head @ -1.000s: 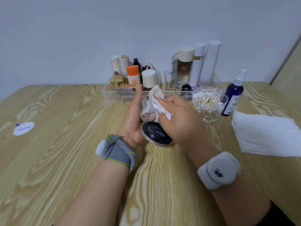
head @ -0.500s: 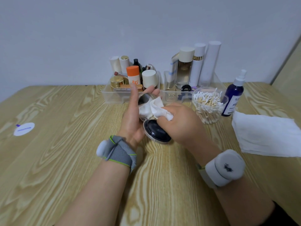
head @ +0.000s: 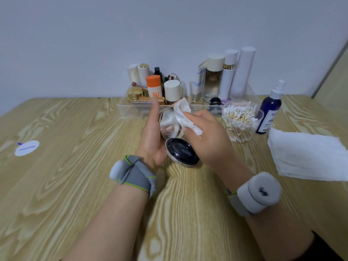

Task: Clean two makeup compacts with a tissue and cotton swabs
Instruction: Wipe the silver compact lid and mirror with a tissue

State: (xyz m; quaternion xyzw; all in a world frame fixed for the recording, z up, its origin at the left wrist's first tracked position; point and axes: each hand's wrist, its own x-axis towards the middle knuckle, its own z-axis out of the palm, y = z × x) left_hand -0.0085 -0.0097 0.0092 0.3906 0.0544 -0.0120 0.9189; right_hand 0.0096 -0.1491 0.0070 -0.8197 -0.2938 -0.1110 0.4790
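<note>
Fig. Over the wooden table (head: 75, 185), my left hand (head: 152, 136) held the open compact (head: 180, 151) from its left side, palm cupped and thumb straight up; the fingers behind the lid were hidden. My right hand (head: 209, 140) pinched a crumpled tissue (head: 185, 114) against the mirrored lid. I judged the step to be wiping this compact's mirror. The dark base and hinge seams probably came next, calling for cotton swabs (head: 239, 117) from the jar (head: 243, 136) nearby.
</note>
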